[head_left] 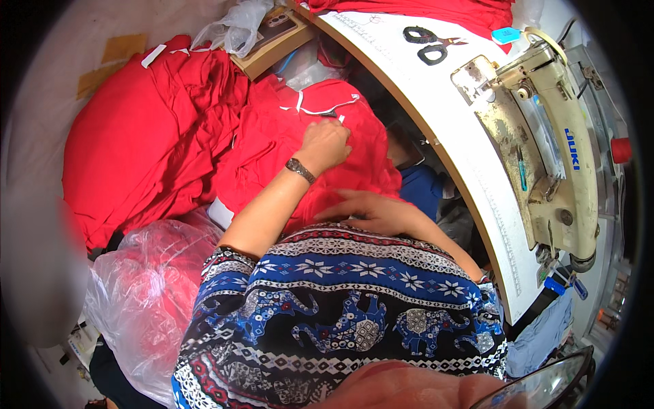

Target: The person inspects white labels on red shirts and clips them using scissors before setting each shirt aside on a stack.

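Across my lap and in front of me lies red fabric (262, 136) with a narrow white strip (320, 110) along its far part. My left hand (325, 144), with a wristwatch (300, 170) on its wrist, is closed above this fabric. A small white tip and a dark piece show at its fingers; what it grips is mostly hidden. Close to my body, my right hand (375, 210) rests on the fabric's near edge with its fingers stretched out to the left, slightly blurred.
A big red fabric heap (150, 136) stands at left, with a clear plastic bag (146, 273) of red cloth nearer. A cardboard box (272, 48) sits behind. On the white table (381, 48) at right are black-handled scissors (432, 46) and a sewing machine (552, 136).
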`<state>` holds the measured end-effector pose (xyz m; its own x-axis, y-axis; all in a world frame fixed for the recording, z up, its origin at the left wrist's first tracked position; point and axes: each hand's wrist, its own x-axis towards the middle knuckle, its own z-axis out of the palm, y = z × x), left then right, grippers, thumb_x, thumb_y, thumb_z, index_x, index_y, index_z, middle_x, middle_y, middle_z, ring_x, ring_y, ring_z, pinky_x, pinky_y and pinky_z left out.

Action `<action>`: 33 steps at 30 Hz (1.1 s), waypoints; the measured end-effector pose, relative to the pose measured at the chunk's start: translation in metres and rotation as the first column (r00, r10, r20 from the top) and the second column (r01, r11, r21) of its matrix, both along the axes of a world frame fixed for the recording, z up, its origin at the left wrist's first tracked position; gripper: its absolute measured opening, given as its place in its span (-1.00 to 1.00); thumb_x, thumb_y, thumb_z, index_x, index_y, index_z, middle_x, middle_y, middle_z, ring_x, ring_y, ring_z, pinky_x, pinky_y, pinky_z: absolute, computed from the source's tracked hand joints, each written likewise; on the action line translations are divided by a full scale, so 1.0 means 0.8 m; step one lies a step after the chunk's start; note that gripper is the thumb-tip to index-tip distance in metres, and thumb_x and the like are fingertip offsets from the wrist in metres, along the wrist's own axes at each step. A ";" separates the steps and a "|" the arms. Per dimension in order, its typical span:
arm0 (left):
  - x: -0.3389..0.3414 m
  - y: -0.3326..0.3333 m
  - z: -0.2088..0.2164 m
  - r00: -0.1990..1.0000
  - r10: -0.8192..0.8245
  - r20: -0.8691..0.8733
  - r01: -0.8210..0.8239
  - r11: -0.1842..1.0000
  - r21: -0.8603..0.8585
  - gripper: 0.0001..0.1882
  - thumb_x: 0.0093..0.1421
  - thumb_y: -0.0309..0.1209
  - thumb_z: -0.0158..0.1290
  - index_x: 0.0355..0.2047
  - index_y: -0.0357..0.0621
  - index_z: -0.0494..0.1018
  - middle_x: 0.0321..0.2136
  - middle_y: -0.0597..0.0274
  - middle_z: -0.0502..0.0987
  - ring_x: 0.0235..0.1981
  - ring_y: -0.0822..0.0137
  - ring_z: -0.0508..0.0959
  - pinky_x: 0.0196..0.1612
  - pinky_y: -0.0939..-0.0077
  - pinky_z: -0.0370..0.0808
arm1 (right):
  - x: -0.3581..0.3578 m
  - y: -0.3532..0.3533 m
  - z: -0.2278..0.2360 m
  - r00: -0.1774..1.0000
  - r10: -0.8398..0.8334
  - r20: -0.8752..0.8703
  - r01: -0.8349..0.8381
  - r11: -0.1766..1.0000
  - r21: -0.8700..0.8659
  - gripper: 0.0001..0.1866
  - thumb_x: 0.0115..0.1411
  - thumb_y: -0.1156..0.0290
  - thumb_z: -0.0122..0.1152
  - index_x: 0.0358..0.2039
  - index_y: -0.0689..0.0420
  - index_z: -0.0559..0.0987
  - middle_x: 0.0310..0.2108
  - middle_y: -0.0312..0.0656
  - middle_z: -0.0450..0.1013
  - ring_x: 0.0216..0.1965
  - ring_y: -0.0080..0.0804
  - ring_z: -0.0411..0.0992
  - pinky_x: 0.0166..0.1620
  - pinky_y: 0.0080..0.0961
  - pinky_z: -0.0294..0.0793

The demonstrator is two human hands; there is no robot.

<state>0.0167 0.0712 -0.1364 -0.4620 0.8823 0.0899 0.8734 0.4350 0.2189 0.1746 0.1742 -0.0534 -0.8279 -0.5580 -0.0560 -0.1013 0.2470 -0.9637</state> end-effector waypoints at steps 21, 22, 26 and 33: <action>0.024 -0.113 0.424 0.951 -0.180 0.253 0.011 0.833 0.553 -0.44 -0.09 -0.41 0.23 -0.09 -0.49 0.37 -0.25 0.03 0.54 -0.29 0.38 0.55 -0.20 0.60 0.44 | -0.087 0.061 0.206 0.876 -0.470 -0.111 0.212 0.580 -0.787 -0.80 0.18 0.54 -0.06 -0.19 0.27 0.44 -0.36 -0.21 0.52 -0.41 -0.52 0.50 -0.30 -0.57 0.51; 0.026 -0.117 0.419 0.968 -0.173 0.182 0.055 0.854 0.517 -0.47 -0.12 -0.43 0.25 -0.14 -0.48 0.40 -0.32 0.05 0.56 -0.34 0.38 0.56 -0.24 0.59 0.45 | -0.077 0.083 0.207 0.894 -0.391 -0.219 0.147 0.717 -0.681 -0.83 0.18 0.52 -0.01 -0.21 0.22 0.44 -0.39 -0.27 0.49 -0.44 -0.60 0.45 -0.35 -0.62 0.48; 0.022 -0.145 0.386 0.971 -0.232 -0.061 0.240 0.929 0.282 -0.74 0.00 -0.44 0.22 -0.29 -0.29 0.51 -0.46 0.05 0.57 -0.58 0.17 0.53 -0.47 0.46 0.45 | -0.043 0.059 0.187 0.892 -0.387 -0.234 0.372 0.922 -0.108 -0.86 0.21 0.44 0.11 -0.25 0.22 0.47 -0.44 -0.38 0.41 -0.43 -0.69 0.36 -0.36 -0.64 0.47; -0.019 -0.129 0.282 0.919 -0.214 0.331 0.113 0.947 0.300 -0.85 0.00 -0.55 0.10 -0.37 -0.31 0.48 -0.61 0.11 0.43 -0.58 0.30 0.46 -0.47 0.50 0.37 | -0.052 0.068 0.080 0.946 -0.285 0.152 0.321 0.882 -0.346 -0.84 0.24 0.42 0.10 -0.18 0.10 0.52 -0.24 -0.34 0.42 -0.21 -0.64 0.40 -0.13 -0.58 0.46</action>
<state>0.0014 -0.0319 0.0895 -0.3590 0.9133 0.1924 0.7690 0.1726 0.6155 0.1331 0.2289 0.0103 -0.9607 -0.2771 0.0154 0.0175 -0.1160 -0.9931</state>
